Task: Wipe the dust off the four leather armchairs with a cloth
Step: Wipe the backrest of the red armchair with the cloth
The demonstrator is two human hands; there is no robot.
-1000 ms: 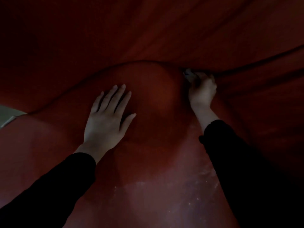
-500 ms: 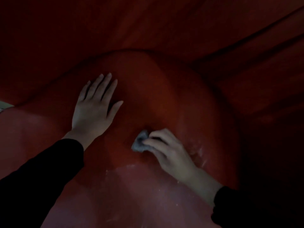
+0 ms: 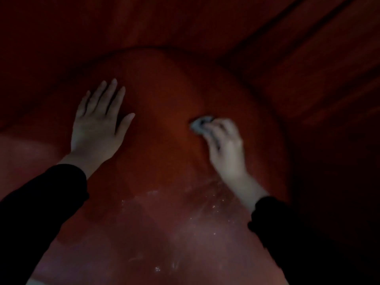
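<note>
A dark red leather armchair fills the dim view; its rounded cushion (image 3: 164, 95) bulges in the middle. My left hand (image 3: 98, 124) lies flat on the cushion's left side, fingers spread and pointing away from me. My right hand (image 3: 224, 145) presses a small crumpled grey cloth (image 3: 200, 122) onto the cushion's right side; the hand is motion-blurred and the cloth pokes out past the fingertips. Both arms wear black sleeves.
The near part of the leather (image 3: 174, 227) looks paler and carries whitish dust specks and streaks. Dark folds and seams of the chair back (image 3: 298, 58) run diagonally at the upper right. The far right lies in deep shadow.
My right hand with the cloth swept from the crease at the cushion's far right down toward me, and has now moved up and rightward again. My left hand stayed flat on the cushion.
</note>
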